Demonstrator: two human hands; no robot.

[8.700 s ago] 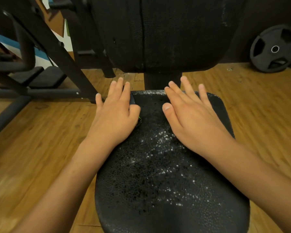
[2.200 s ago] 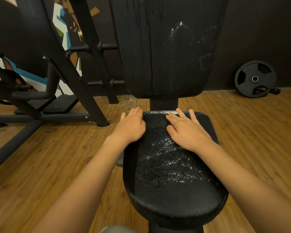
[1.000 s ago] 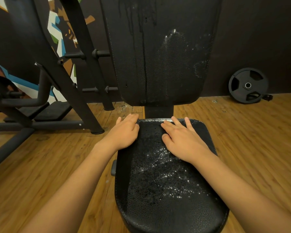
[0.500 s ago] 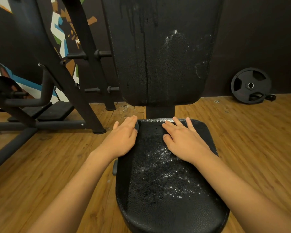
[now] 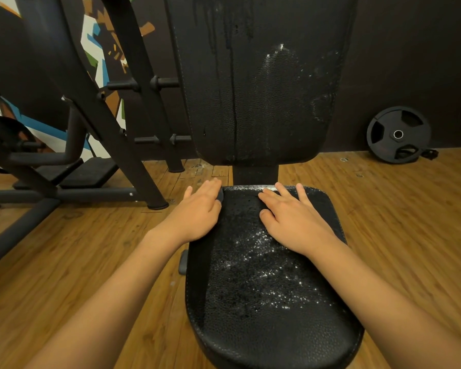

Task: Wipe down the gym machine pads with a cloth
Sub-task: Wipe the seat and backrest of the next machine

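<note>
The black seat pad (image 5: 264, 294) of a gym machine lies in front of me, wet with glistening droplets. Behind it the black back pad (image 5: 258, 89) stands upright, with drip streaks and a wet patch. My left hand (image 5: 197, 214) rests flat on the seat's rear left corner, fingers straight. Flat on the rear right part of the seat lies my right hand (image 5: 293, 219), fingers spread. Neither hand holds anything, and no cloth is in view.
Black machine frame bars (image 5: 112, 123) and a footplate (image 5: 88, 171) stand to the left on the wooden floor (image 5: 399, 222). A black weight plate (image 5: 398, 134) leans against the dark wall at the right. A painted mural shows behind the frame.
Both hands have stayed flat on the rear of the seat pad. Over the past seconds my view pulled back and up, bringing more of the back pad into sight.
</note>
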